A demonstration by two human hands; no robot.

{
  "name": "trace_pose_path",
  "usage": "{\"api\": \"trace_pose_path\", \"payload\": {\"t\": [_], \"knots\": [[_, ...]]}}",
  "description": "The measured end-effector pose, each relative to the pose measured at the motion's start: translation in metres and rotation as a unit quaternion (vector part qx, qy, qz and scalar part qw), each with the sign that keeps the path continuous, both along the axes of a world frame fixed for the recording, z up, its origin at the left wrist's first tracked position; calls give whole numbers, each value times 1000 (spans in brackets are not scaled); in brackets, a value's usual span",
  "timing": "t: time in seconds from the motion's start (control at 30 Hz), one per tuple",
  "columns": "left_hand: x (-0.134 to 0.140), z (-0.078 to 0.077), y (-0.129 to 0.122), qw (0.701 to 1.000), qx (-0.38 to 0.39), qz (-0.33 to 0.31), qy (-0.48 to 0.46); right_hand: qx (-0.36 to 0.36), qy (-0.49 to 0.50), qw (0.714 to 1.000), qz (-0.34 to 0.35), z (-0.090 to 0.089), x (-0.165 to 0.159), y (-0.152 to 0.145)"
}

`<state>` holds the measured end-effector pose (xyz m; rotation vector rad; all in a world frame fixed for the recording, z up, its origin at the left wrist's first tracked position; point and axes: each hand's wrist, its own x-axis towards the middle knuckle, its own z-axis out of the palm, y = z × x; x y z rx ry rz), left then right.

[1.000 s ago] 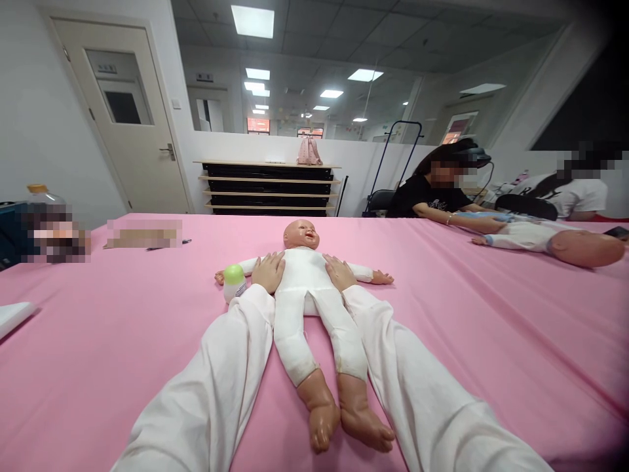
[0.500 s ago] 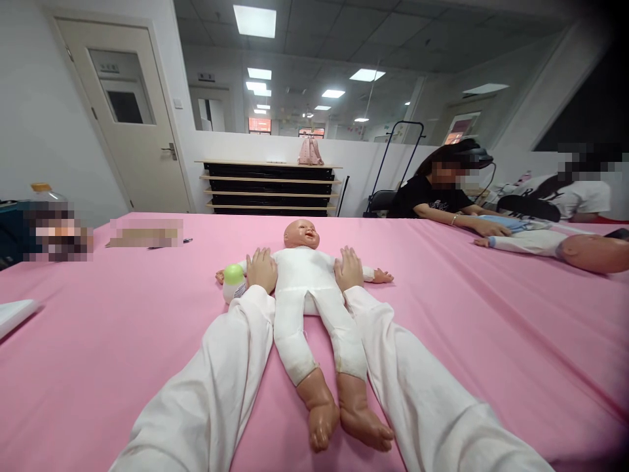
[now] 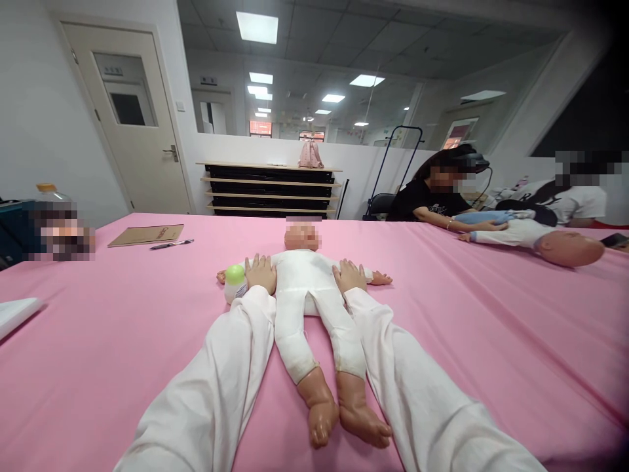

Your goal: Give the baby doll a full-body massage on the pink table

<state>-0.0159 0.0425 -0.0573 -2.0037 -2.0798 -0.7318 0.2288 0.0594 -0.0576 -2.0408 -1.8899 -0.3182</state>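
Note:
A baby doll (image 3: 305,278) with a white cloth body lies on its back in front of me, head away from me and feet towards me. Its arms stretch out to both sides. My left hand (image 3: 261,274) lies flat, fingers spread, over the doll's arm on the left, close to the body. Across from it, my right hand (image 3: 350,275) rests in the same way on the arm at the right. Neither hand grips anything. Touching or almost touching my left wrist stands a small white bottle (image 3: 234,284) with a green cap; the doll's hand shows behind it.
A pink cloth covers the table (image 3: 147,341). Far left lie a brown notebook (image 3: 146,235), a pen (image 3: 171,244) and a clear bottle (image 3: 52,196); a white object (image 3: 18,316) is nearer. At right, a co-worker (image 3: 442,190) handles another doll (image 3: 533,236); a second person sits beyond.
My hands stay on the doll's arms, their fingers lying a little lower. At the right, the other doll has shifted left and its legs have come up beside the co-worker's arm.

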Motion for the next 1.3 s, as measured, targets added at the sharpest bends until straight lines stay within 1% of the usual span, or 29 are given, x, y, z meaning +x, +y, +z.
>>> {"api": "trace_pose_path", "payload": {"t": [0.13, 0.33, 0.47, 0.7, 0.83, 0.9, 0.97, 1.03, 1.07, 1.1, 1.17, 1.23, 1.3], "knots": [[-3, -3, 2, 997, 37, 66, -16, 28, 3, 998, -55, 1, 4, -1], [-5, -4, 4, 993, 52, 99, -23, 83, 14, 992, -98, 5, 12, -7], [-5, -2, 2, 993, 52, 105, -28, 100, 4, 989, -105, 8, 17, -12], [-6, 0, 1, 994, 46, 96, -40, 100, 10, 986, -133, 9, 23, -13], [-5, 1, -1, 994, 45, 89, -45, 103, 40, 985, -130, 11, 21, -13], [-3, 2, -2, 994, 45, 91, -37, 100, 93, 985, -104, 15, 16, -15], [-1, 2, -3, 994, 46, 98, -25, 88, 167, 981, -45, 22, 5, -19], [1, 1, -3, 993, 49, 106, -15, 77, 228, 969, 51, 27, -8, -27], [1, 1, -2, 993, 51, 109, -12, 69, 243, 961, 111, 29, -16, -33], [1, 0, -2, 993, 53, 109, -11, 53, 243, 953, 175, 29, -23, -39], [1, 0, -2, 993, 57, 107, -9, -7, 210, 935, 284, 28, -35, -53], [1, -1, -1, 993, 59, 105, -7, -65, 173, 921, 344, 25, -42, -67], [0, 0, -1, 993, 58, 104, -7, -89, 147, 911, 375, 24, -44, -84]]}}
